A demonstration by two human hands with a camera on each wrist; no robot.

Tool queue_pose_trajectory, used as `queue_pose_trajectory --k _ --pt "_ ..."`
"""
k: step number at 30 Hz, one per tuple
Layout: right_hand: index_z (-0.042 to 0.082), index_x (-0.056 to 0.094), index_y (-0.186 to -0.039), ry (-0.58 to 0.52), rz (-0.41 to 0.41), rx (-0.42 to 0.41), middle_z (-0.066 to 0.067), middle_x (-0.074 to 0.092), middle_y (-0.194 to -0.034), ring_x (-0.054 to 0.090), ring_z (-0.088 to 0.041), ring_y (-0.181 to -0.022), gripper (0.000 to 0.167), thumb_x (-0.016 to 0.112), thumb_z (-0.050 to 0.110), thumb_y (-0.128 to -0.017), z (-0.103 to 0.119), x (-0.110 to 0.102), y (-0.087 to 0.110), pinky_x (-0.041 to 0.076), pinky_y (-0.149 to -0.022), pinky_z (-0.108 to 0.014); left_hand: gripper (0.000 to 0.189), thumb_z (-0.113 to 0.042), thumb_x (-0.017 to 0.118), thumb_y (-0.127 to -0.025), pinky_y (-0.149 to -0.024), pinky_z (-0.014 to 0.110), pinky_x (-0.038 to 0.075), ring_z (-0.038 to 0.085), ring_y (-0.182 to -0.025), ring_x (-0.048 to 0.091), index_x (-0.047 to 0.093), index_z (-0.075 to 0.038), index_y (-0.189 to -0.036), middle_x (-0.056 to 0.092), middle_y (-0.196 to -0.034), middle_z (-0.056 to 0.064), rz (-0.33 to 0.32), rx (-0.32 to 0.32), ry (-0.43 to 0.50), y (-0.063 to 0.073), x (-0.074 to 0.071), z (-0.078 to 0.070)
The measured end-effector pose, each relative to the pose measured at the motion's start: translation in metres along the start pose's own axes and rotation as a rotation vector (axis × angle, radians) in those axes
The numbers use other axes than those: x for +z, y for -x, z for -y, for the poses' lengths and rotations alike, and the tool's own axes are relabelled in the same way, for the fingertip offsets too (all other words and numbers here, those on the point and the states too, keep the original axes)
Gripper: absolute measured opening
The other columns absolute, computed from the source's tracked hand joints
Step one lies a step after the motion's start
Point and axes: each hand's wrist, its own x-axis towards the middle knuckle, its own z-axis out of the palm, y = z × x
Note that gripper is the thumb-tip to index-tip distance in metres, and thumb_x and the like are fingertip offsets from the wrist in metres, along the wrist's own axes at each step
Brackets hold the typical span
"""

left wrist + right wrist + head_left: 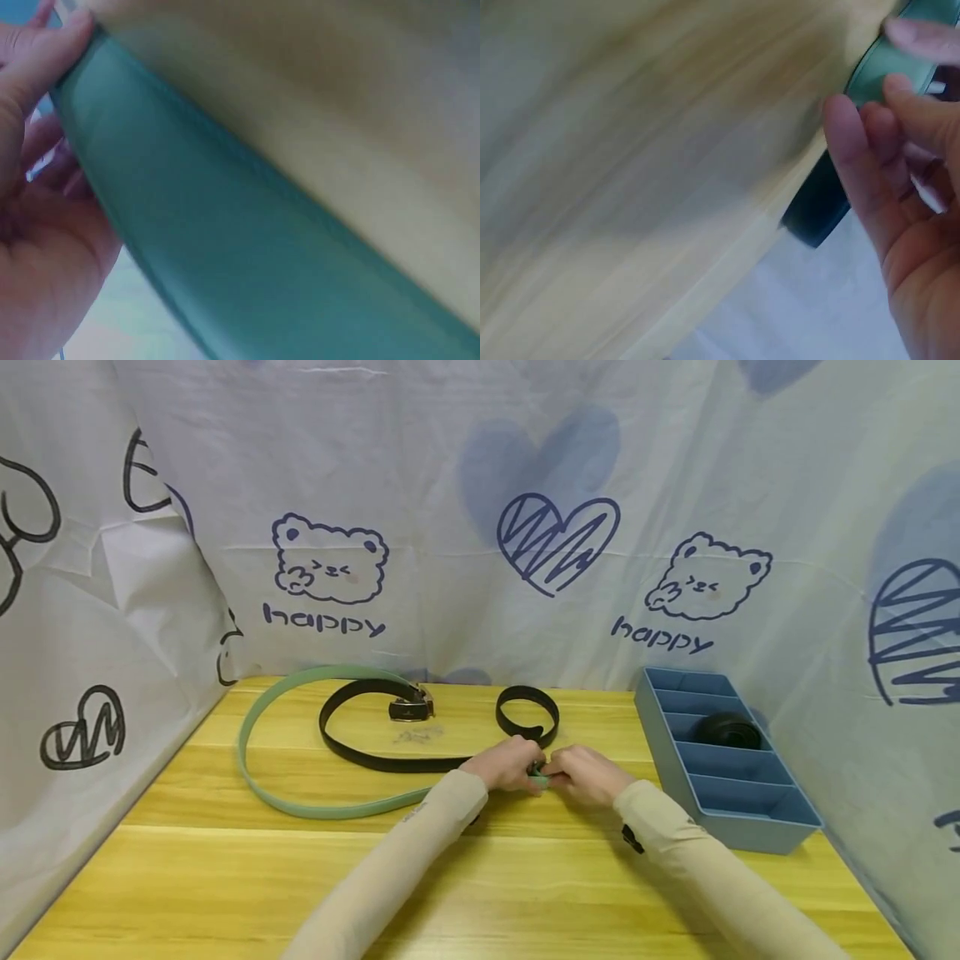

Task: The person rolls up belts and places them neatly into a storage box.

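A green belt (330,812) curves in a wide loop over the left of the table and runs into both hands. My left hand (510,763) pinches it between thumb and fingers; the left wrist view shows the green strap (187,172) stretching away from that hand (45,225). Close beside it, my right hand (588,774) pinches the same belt near one end, with thumb and fingers on the green strap (877,67). Behind the hands lies a black belt (375,763), its buckle (411,710) at the left and its tail curled in a ring (504,714). The fingers partly hide the green belt's end.
At the right stands a blue divided box (678,777) with a rolled black belt (727,730) in one compartment. A printed white cloth (450,568) hangs behind the wooden table (225,877) and along its sides.
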Motion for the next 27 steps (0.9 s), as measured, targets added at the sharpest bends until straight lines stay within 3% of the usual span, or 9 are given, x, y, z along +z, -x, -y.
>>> queue_pose_trajectory --k 3,5,11,14,17,20,22,25,27 --pt "0.012 0.077 -0.099 -0.015 0.012 -0.029 0.001 0.069 -0.091 0.063 -0.007 -0.079 0.014 0.070 0.006 -0.089 -0.005 -0.001 0.002 0.052 -0.071 -0.022 0.027 -0.021 0.079 -0.084 -0.058 0.018 0.038 0.007 -0.060 0.047 0.071 -0.018 -0.109 0.062 -0.075 -0.008 0.032 0.024 0.013 0.001 -0.003 0.001" --pt "0.012 0.077 -0.102 -0.027 0.021 -0.039 0.000 0.068 -0.092 0.064 -0.007 -0.080 0.016 0.070 0.005 -0.090 -0.006 -0.002 0.002 0.053 -0.071 -0.023 0.027 -0.020 0.079 -0.084 -0.057 0.018 0.038 0.007 -0.059 0.046 0.072 -0.019 -0.110 0.064 -0.076 -0.006 0.028 0.029 0.010 0.001 -0.003 0.001" --pt "0.016 0.076 -0.100 0.023 0.012 0.002 0.004 0.068 -0.088 0.061 -0.004 -0.075 0.015 0.070 0.007 -0.090 0.000 -0.002 0.002 0.051 -0.068 -0.023 0.015 -0.025 0.081 -0.081 -0.051 0.020 0.037 0.006 -0.051 0.043 0.078 -0.018 -0.094 0.064 -0.066 -0.008 -0.063 -0.009 -0.049 0.001 0.000 -0.001" --pt "0.017 0.074 -0.091 0.026 -0.005 0.038 0.008 0.070 -0.084 0.058 -0.001 -0.070 0.008 0.069 0.011 -0.091 0.007 -0.001 -0.002 0.049 -0.066 -0.022 0.013 -0.030 0.081 -0.082 -0.051 0.020 0.039 0.005 -0.050 0.044 0.076 -0.018 -0.082 0.062 -0.062 -0.009 -0.104 -0.031 -0.088 0.000 0.001 -0.003" --pt "0.016 0.071 -0.081 -0.006 -0.010 0.054 0.008 0.067 -0.075 0.050 -0.001 -0.063 0.012 0.068 0.013 -0.093 0.012 -0.001 -0.007 0.044 -0.062 -0.020 0.019 -0.033 0.080 -0.083 -0.050 0.020 0.038 0.007 -0.049 0.040 0.071 -0.018 -0.074 0.058 -0.057 -0.007 -0.124 -0.032 -0.106 0.000 0.001 -0.003" --pt "0.013 0.070 -0.077 -0.018 -0.007 0.034 0.005 0.065 -0.072 0.047 -0.003 -0.061 0.017 0.067 0.011 -0.093 0.011 -0.001 -0.008 0.042 -0.060 -0.020 0.016 -0.032 0.080 -0.083 -0.053 0.020 0.038 0.007 -0.053 0.041 0.071 -0.019 -0.082 0.059 -0.063 -0.007 -0.091 -0.019 -0.070 0.001 0.001 -0.002" --pt "0.012 0.072 -0.081 -0.015 -0.005 0.004 0.003 0.068 -0.077 0.053 -0.003 -0.065 0.012 0.067 0.010 -0.092 0.006 -0.001 -0.007 0.045 -0.062 -0.020 0.017 -0.029 0.080 -0.083 -0.056 0.019 0.039 0.006 -0.058 0.045 0.071 -0.019 -0.095 0.061 -0.072 -0.009 -0.038 -0.007 -0.037 0.001 0.000 0.000" --pt "0.011 0.076 -0.091 -0.017 0.002 -0.057 0.000 0.071 -0.088 0.064 -0.007 -0.076 0.009 0.068 0.007 -0.091 -0.001 -0.001 -0.003 0.052 -0.069 -0.023 0.036 -0.023 0.078 -0.084 -0.058 0.019 0.039 0.007 -0.063 0.048 0.068 -0.019 -0.119 0.064 -0.081 -0.008 0.054 0.000 0.022 0.001 -0.002 0.001" --pt "0.010 0.076 -0.097 -0.019 0.005 -0.094 -0.002 0.072 -0.094 0.067 -0.010 -0.083 0.011 0.068 0.006 -0.091 -0.006 -0.002 0.000 0.054 -0.073 -0.024 0.044 -0.021 0.078 -0.085 -0.059 0.020 0.039 0.007 -0.064 0.049 0.065 -0.019 -0.126 0.064 -0.083 -0.007 0.089 -0.001 0.038 0.001 -0.003 0.001"
